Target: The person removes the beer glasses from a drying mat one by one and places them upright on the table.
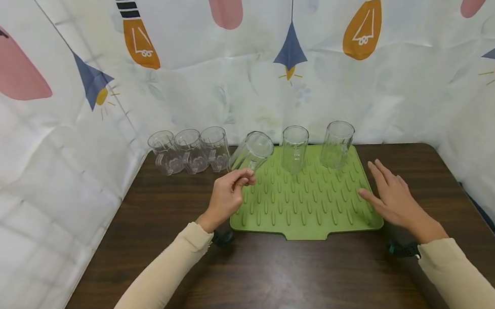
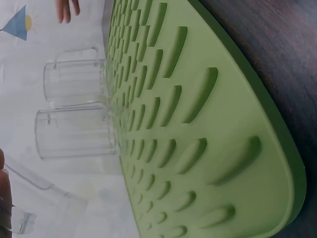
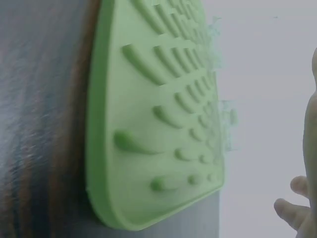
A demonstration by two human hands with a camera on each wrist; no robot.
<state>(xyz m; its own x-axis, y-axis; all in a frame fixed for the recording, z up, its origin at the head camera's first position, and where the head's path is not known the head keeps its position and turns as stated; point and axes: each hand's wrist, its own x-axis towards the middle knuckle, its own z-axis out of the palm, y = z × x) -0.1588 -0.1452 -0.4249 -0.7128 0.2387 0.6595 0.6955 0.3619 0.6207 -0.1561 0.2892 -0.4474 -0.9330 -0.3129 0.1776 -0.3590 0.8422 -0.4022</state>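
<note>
My left hand (image 1: 228,193) grips a clear glass mug (image 1: 260,144) by its handle, above the left part of a green drying mat (image 1: 307,231). The mug is tilted. In the left wrist view only a bit of that hand (image 2: 5,198) and mug (image 2: 24,221) shows at the lower left edge. Two more glass mugs stand on the mat's back half, a middle mug (image 1: 294,147) and a right mug (image 1: 337,142). Fingers spread, my right hand (image 1: 391,196) hovers by the mat's right edge and holds nothing.
Three glass mugs, the nearest to the mat being this mug (image 1: 215,148), stand in a row on the dark wooden table (image 1: 278,285) left of the mat. Behind and to the left hangs a white cloth (image 1: 246,83) printed with lamps. Raised ridges cover the mat.
</note>
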